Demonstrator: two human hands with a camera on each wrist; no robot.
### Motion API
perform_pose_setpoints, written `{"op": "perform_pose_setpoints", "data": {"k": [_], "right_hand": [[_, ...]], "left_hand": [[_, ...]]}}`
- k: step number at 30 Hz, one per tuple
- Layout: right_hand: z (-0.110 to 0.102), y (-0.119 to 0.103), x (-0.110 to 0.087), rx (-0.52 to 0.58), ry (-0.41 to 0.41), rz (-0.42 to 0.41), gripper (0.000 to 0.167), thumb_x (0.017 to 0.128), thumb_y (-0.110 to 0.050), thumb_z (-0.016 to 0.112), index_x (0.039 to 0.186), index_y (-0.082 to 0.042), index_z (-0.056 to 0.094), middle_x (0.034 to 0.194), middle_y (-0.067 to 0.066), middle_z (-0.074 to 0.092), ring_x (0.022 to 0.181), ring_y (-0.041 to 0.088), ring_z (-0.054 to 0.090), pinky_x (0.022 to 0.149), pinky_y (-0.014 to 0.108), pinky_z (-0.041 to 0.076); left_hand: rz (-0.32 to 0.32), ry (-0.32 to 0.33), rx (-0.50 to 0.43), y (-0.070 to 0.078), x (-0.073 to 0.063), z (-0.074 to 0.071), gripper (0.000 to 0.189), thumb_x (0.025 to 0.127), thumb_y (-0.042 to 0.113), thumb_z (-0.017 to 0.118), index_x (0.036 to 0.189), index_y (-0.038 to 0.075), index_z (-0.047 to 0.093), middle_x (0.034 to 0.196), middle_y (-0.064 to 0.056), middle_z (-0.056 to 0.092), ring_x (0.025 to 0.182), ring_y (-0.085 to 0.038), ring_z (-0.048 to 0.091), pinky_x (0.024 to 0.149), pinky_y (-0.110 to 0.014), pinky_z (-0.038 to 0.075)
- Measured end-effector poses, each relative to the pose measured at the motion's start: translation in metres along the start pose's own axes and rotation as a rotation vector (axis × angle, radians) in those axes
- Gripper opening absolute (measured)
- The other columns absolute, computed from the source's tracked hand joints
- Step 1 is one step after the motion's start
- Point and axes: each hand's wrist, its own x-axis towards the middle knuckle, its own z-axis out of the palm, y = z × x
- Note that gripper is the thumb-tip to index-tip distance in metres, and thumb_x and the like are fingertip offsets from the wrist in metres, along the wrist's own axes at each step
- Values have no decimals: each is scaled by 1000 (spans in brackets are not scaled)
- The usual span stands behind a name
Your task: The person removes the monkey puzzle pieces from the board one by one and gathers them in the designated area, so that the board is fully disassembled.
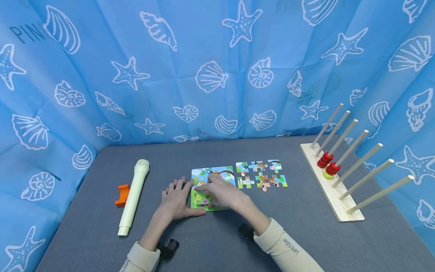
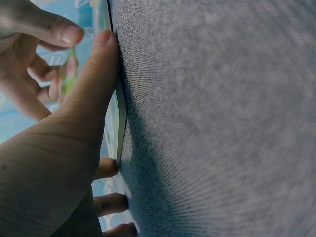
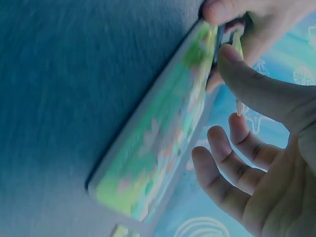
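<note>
A picture puzzle board (image 1: 205,172) with green, blue and flower patterns lies on the grey table in front of me. My right hand (image 1: 224,192) is over it and pinches a puzzle piece (image 3: 238,47) between thumb and fingers, seen edge-on in both wrist views. The piece is raised above the board. My left hand (image 1: 175,202) rests at the board's left side, thumb (image 2: 103,54) along the near edge and the other fingers spread by the left edge. Right of the board lie several loose puzzle pieces (image 1: 263,180) in two rows. My right hand hides part of the board.
Left of the hands lie a pale green microphone-shaped stick (image 1: 133,196) and an orange curved block (image 1: 122,195). At the right stands a wooden peg rack (image 1: 326,185) with red and yellow rings (image 1: 325,159) on two pegs. Behind the table hangs a blue curtain (image 1: 190,87).
</note>
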Motion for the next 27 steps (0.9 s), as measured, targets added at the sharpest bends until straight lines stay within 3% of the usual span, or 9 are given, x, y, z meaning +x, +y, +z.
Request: {"op": "perform_pose_setpoints", "data": {"k": [3,5,9,14,18,23,27], "right_hand": [[-6,7,-6,2,14,-3,60,85,-13,84,141,-23,64,127,13,61,111,27,60,82,39,56],[-9,11,-11,4,14,-1,60,85,-14,84,141,-22,64,129,14,61,115,30,59,84,44,56],[-15,22,-23,-11,18,7,59,84,-14,85,140,-21,65,116,11,62,99,25,57,78,40,53],[-22,35,-41,-40,28,25,58,85,-12,83,140,-20,65,120,14,62,101,28,59,78,44,54],[-25,47,-53,-57,40,23,56,83,-9,84,136,-17,67,106,10,61,86,20,53,69,35,48],[-25,61,-66,-67,39,53,57,81,-9,86,135,-18,68,113,9,62,93,19,58,72,38,52],[-25,71,-73,-50,3,102,60,81,-5,85,136,-19,67,108,8,61,88,18,55,68,36,48]], "left_hand": [[1,2,7,0,0,0,112,70,76,78,157,16,41,161,-25,36,144,-52,37,103,-74,39],[-2,-4,13,1,0,0,113,70,77,78,157,16,40,162,-24,36,144,-52,37,104,-73,39],[-8,-13,18,1,0,0,113,70,77,77,157,16,40,162,-24,36,144,-51,37,103,-73,39],[-12,-21,20,1,-1,-2,112,71,76,77,158,17,39,162,-23,35,144,-50,38,103,-72,40],[-12,-18,20,2,-2,-2,113,70,76,78,158,16,39,162,-23,35,144,-50,38,103,-72,40],[-14,-13,15,2,-2,-2,113,70,75,79,157,16,39,162,-24,35,144,-51,37,103,-72,39],[-17,-16,13,2,-1,-1,112,70,74,79,157,16,39,162,-24,35,145,-51,36,104,-72,39]]}}
